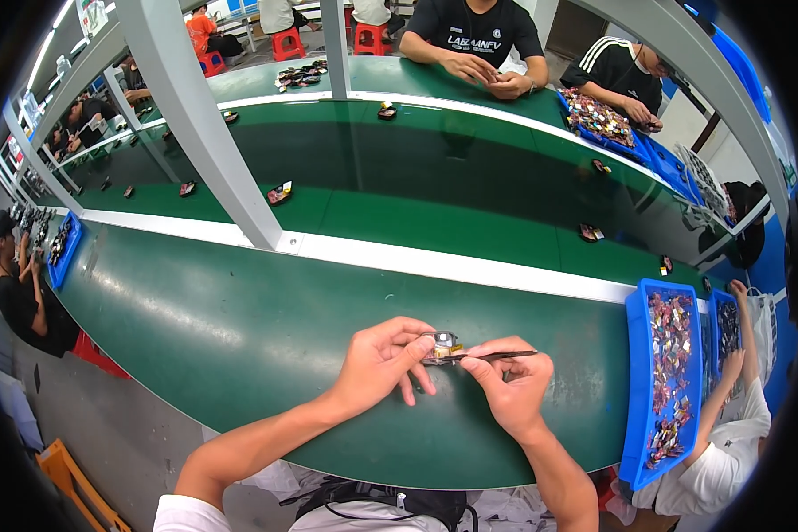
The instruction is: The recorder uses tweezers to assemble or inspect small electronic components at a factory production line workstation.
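Observation:
Above the green worktop, my left hand (383,365) pinches a small electronic part (442,344) between thumb and fingers. This part has a dark casing, a whitish top and a yellow piece along its lower edge. My right hand (512,383) is closed on slim black tweezers (510,355), held almost level. Their tip points left and meets the part's lower right edge. The finer details of the part are too small to make out.
A blue tray (634,390) of small reddish parts stands at the right, beside a co-worker's arms (727,372). Beyond a white rail (372,258), a green conveyor belt (346,208) carries scattered parts. A grey post (208,133) rises at the left. Other people sit across the belt.

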`<state>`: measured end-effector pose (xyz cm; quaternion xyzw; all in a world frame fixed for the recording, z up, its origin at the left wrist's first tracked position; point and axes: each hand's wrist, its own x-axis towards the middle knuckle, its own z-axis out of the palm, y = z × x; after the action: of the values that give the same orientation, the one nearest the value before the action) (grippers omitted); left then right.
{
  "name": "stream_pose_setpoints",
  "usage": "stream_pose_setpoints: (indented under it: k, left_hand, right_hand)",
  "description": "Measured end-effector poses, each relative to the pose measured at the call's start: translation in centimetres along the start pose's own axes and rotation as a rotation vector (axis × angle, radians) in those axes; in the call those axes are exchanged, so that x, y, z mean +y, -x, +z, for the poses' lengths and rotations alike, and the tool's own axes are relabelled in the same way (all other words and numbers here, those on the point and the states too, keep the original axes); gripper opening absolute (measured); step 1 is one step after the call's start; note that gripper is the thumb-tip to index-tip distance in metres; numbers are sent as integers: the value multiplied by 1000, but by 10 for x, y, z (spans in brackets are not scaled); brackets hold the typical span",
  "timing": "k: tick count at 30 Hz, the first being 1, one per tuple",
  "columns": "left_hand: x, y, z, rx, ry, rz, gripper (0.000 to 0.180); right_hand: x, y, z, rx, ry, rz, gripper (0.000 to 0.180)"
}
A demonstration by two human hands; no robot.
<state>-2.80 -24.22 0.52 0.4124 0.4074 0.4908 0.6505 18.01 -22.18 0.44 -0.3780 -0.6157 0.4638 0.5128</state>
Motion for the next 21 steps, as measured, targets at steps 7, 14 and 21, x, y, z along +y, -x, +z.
stream_pose_setpoints:
  k: [7, 14, 21]
  left_hand:
    - [-4, -2, 1, -3, -17, 19, 26]
    - [-3, 0, 3, 11, -33, 59, 25]
    - [-5, -2, 3, 19, 12, 34, 25]
  right_hand:
    - [-2, -1, -3, -25, 103, -59, 12]
    - [-1, 0, -1, 6, 41, -20, 10]
    - [0, 2, 0, 0, 190, -140, 12]
